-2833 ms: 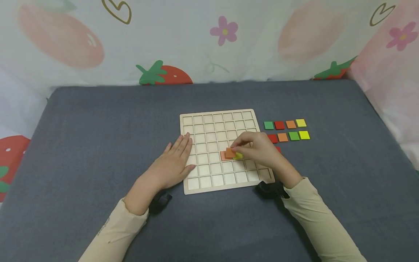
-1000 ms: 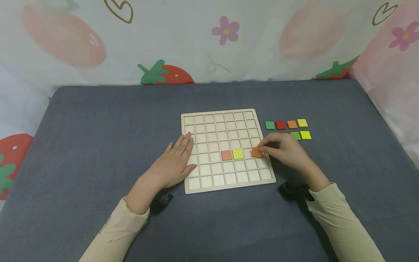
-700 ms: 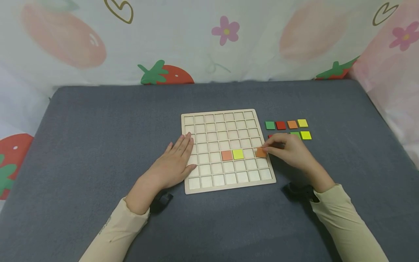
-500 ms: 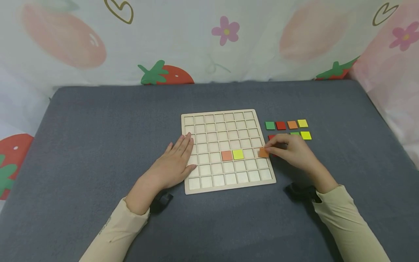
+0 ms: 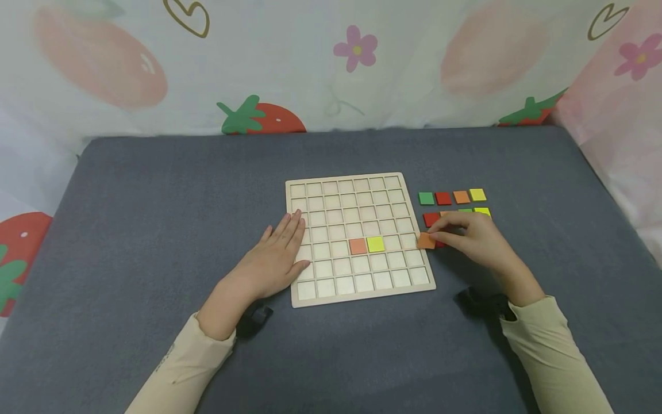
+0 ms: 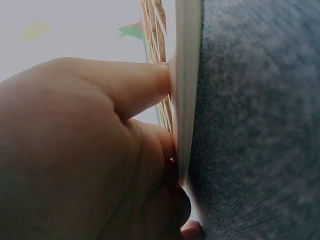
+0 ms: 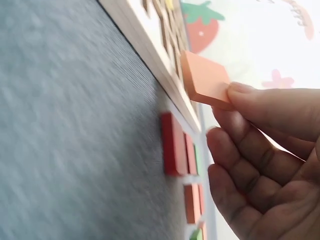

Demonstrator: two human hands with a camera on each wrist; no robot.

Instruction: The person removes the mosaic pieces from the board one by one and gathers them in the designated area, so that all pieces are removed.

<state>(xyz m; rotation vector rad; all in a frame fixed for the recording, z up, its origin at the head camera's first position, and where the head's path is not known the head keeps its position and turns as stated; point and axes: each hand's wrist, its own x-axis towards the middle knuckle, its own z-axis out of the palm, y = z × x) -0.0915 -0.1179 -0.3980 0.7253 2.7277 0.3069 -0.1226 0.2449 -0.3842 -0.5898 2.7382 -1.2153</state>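
A pale wooden grid board [image 5: 362, 296] lies at the middle of the table. My left hand [image 5: 271, 256] rests flat on its left edge, fingers straight; in the left wrist view, the thumb [image 6: 145, 82] touches the board's rim. My right hand [image 5: 473, 238] pinches an orange square tile [image 5: 426, 241] between thumb and fingertips, over the board's right rim. The right wrist view shows this orange tile [image 7: 207, 77] tilted and raised above the board's edge. A salmon tile [image 5: 358, 246] and a yellow tile [image 5: 376, 244] sit side by side in the grid.
Right of the board lie rows of loose tiles, including a green tile [image 5: 426, 198], a red tile [image 5: 443, 198] and a yellow tile [image 5: 478, 194]. My right hand partly covers the nearer ones. A patterned cloth [image 5: 320, 69] hangs behind the grey-covered table [image 5: 181, 190].
My right hand has carried the orange tile rightward, from over the salmon and yellow tiles to the board's right rim. Both those tiles now show fully. My left hand has stayed in place.
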